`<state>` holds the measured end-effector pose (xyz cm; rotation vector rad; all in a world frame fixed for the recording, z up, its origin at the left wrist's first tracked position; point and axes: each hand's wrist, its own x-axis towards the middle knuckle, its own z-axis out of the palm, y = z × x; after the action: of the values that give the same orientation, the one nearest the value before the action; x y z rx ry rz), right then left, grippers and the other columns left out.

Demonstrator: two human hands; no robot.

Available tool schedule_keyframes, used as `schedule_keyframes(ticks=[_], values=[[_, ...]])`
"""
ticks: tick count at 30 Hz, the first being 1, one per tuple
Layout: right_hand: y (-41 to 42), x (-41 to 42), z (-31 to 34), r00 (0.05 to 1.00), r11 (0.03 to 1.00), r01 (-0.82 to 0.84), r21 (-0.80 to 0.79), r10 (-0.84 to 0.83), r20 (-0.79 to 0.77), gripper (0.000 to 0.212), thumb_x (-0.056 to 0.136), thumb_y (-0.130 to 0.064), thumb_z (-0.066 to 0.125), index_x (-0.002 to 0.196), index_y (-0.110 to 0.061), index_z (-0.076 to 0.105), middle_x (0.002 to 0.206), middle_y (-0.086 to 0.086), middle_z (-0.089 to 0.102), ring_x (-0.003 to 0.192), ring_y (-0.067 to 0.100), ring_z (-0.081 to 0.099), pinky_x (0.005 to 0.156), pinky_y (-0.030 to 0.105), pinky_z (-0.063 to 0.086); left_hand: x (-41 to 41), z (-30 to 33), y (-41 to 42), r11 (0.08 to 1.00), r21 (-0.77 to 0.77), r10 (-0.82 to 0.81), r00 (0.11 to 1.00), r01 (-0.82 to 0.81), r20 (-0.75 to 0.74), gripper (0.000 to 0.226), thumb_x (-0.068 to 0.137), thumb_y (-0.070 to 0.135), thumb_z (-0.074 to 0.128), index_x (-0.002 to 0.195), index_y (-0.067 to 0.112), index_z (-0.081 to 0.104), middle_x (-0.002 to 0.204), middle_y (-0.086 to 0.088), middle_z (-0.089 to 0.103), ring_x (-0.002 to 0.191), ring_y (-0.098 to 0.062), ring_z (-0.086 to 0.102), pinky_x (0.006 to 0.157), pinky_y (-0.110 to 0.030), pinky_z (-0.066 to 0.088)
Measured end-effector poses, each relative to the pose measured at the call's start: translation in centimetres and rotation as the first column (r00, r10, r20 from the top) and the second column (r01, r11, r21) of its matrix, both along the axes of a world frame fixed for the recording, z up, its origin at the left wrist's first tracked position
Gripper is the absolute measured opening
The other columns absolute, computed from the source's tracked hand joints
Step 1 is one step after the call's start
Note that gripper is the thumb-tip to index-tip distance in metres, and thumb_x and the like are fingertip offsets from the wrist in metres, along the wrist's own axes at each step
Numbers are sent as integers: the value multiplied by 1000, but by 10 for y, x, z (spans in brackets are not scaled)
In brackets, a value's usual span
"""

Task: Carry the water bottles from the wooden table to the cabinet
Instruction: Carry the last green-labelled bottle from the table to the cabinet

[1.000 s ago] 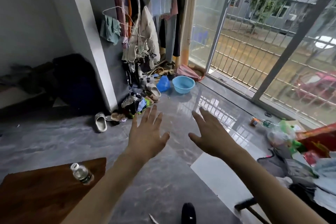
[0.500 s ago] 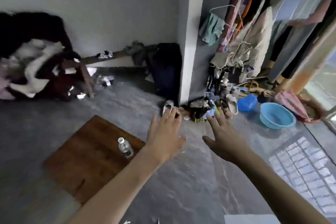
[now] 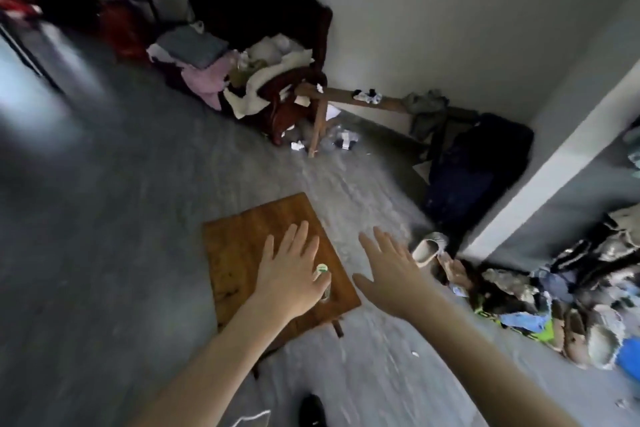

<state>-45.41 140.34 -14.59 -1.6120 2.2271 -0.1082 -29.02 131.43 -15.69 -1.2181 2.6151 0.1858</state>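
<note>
Ahead of me a dark red wooden chair (image 3: 294, 94) stands against the pale grey wall (image 3: 433, 10), heaped with a pile of pink, white and grey clothes (image 3: 221, 69). A dark blue suitcase (image 3: 474, 166) leans near the white pillar (image 3: 554, 156). A beige slipper (image 3: 427, 248) lies on the grey floor (image 3: 104, 253) beside a jumble of shoes and rags (image 3: 554, 295) to my right.

No writing, brand or number can be read anywhere here. The water bottle (image 3: 322, 277) on the wooden table (image 3: 242, 253), down at about six o'clock, shows only its pale cap from above, with no legible mark, and its label is hidden. The heaps of clothes at eleven and four o'clock are too blurred to give any print.
</note>
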Motion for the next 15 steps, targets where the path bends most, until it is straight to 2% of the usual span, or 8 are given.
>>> schedule_keyframes(ticks=[7,15], values=[[-54,-35,-22,996,993,-74,96,77,-35,75,98,-52,39,158,-23,5,166,9,-3,153,28,-1,124,46,7,-29,-35,-41,994,68,84,995,-81,-50,75,100,67,21,161,26,5,170,-3,-13,157,-23,-10,126,-51,0],[-109,-68,-100,987,975,-163,152,163,17,71,101,-47,38,158,-22,4,167,9,-1,153,27,0,125,45,6,-44,-117,-71,963,196,193,981,-186,-17,83,96,73,27,161,27,4,170,-1,-13,157,-22,-11,124,-48,-3]])
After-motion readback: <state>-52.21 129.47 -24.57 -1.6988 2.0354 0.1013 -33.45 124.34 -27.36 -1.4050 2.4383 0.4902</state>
